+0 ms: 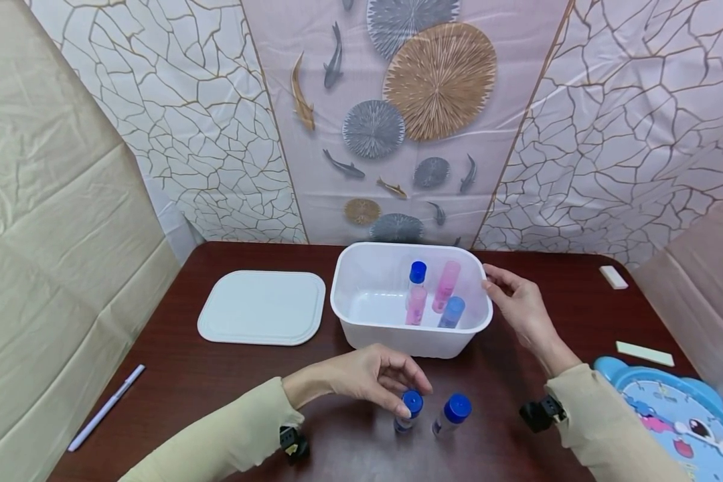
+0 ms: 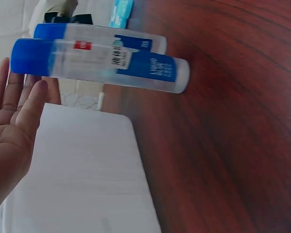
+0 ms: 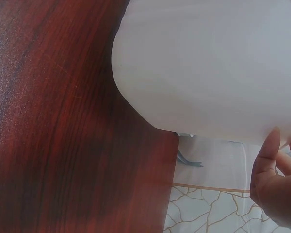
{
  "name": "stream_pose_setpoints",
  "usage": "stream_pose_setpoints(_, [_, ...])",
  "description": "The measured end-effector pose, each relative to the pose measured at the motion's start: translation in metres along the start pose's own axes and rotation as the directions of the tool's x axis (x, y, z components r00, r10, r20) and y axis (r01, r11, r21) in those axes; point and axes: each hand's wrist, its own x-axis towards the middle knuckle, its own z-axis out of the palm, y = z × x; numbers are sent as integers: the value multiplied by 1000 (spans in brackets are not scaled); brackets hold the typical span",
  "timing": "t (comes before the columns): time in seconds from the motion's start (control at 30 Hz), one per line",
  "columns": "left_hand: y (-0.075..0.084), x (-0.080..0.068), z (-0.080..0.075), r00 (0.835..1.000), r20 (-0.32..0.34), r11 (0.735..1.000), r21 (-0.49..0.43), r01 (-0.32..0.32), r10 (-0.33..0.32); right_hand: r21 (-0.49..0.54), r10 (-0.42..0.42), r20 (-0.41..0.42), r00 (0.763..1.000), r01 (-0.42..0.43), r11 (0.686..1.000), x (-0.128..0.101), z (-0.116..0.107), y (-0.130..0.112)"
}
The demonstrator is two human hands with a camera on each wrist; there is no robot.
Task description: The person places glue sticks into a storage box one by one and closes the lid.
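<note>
Curving loosely around a glue bottle's (image 1: 413, 404) blue cap, the left hand (image 1: 370, 376) is unclenched; the right hand (image 1: 523, 313) pinches the white tub (image 1: 406, 339). The bottle stands on the tabletop (image 1: 337, 438).

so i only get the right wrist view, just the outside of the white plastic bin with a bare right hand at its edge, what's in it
Observer: The head view shows four small cylindrical containers inside the white plastic bin, two of them pink.

Operator: ok and what's going on in front of it

Observer: On the side nearer the person, a bare left hand is at the dark blue cap of a clear cylindrical glue bottle.

Operator: right, anything off to the bin's left

Observer: Yes, a flat white panel with rounded corners lies on the dark reddish-brown table there.
</note>
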Motion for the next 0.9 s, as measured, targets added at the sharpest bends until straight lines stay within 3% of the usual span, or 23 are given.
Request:
stream_pose_setpoints(0.4, [-19,2,4,999,-1,999,15,48,-48,22,-14,-6,1000,14,1000,0,0,1])
stream_pose_setpoints(0.63, [-24,3,6,1000,-1,999,32,9,-9,28,-15,-3,1000,15,999,0,1,2])
stream_pose_setpoints(0.8, [-17,3,4,1000,6,998,55,-16,16,26,-20,-3,1000,20,999,0,1,3])
stream_pose_setpoints(0.9, [-3,1,1,1000,11,998,53,-30,29,22,-20,-4,1000,20,1000,0,0,2])
